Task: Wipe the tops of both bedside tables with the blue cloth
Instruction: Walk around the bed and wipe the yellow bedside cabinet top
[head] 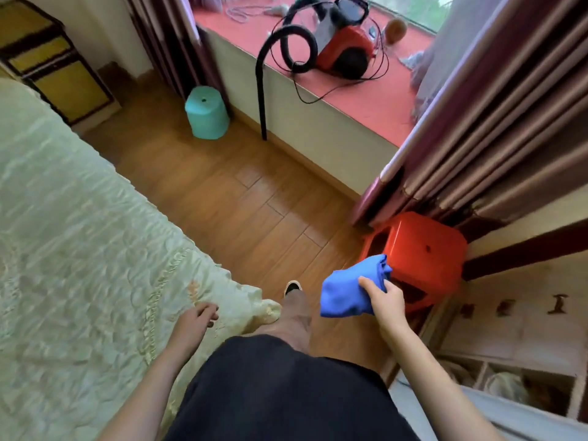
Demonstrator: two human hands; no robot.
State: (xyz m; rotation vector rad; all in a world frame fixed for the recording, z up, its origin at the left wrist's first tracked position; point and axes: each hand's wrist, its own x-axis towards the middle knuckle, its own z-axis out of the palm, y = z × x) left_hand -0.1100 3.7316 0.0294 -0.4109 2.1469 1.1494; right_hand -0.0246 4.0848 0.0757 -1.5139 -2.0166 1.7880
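Blue cloth (348,289) bunched, tilting up-right, gripped by right hand (386,302); left hand (197,321) loosely curled, empty.

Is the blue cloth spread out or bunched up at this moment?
Bunched up. The blue cloth hangs in a crumpled wad with folds, gripped in the right hand near the orange plastic stool.

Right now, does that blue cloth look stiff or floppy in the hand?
Probably floppy: the blue cloth bunches and droops around the right hand gripping it. Likely light, since few fingers hold it. It seems unlikely to slip, being soft and folded.
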